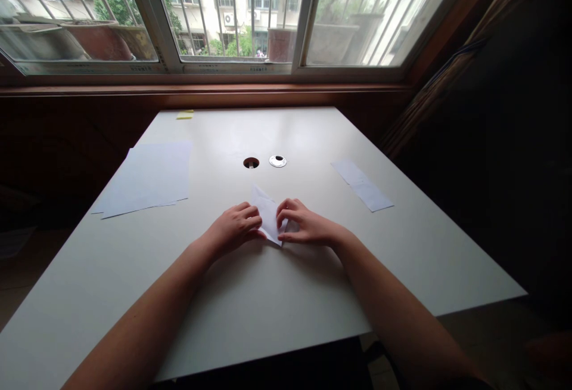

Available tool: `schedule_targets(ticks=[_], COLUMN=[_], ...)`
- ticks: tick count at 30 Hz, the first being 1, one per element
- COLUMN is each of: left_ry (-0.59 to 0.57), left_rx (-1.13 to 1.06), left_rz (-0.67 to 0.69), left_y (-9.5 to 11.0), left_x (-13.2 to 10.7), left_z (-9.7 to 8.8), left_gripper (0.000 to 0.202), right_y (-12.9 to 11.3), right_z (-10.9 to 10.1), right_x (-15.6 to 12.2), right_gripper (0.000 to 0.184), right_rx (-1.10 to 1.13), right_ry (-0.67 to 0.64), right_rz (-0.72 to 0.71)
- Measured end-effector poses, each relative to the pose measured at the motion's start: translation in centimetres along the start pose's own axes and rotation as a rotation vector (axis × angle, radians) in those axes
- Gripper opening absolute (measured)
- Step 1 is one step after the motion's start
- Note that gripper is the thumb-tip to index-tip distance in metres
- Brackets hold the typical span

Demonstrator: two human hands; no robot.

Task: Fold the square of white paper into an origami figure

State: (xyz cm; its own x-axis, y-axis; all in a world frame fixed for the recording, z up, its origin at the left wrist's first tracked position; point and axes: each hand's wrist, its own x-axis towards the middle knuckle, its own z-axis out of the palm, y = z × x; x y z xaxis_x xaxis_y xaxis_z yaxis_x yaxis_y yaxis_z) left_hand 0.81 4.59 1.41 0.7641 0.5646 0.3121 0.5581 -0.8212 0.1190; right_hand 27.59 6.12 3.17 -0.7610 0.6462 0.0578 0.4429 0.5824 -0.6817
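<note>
Folded white paper on white table, between both hands, one corner pointing toward 12 o'clock. Left hand at its 9 o'clock: bent fingers and thumb grasping edge. Right hand at 3 o'clock: arched fingers and thumb grasping opposite edge. Metal ring near 12, round hole beside it at 11. Paper strip toward 2, paper sheets between 9 and 10, yellow note beyond, toward 10–11.
</note>
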Motion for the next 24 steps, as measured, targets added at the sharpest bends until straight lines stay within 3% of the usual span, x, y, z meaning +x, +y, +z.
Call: schedule_targets(ticks=[9, 24], left_ry=[-0.006, -0.004], left_rx=[0.015, 0.013], left_rz=[-0.003, 0.013], left_y=[0.14, 0.25], left_x=[0.16, 0.07], left_z=[-0.09, -0.42], left_gripper=[0.027, 0.029], right_y=[0.01, 0.53], right_z=[-0.31, -0.30], right_x=[-0.14, -0.12], right_gripper=[0.039, 0.040], right_rx=[0.038, 0.078], right_ry=[-0.051, -0.036], right_rz=[0.015, 0.001])
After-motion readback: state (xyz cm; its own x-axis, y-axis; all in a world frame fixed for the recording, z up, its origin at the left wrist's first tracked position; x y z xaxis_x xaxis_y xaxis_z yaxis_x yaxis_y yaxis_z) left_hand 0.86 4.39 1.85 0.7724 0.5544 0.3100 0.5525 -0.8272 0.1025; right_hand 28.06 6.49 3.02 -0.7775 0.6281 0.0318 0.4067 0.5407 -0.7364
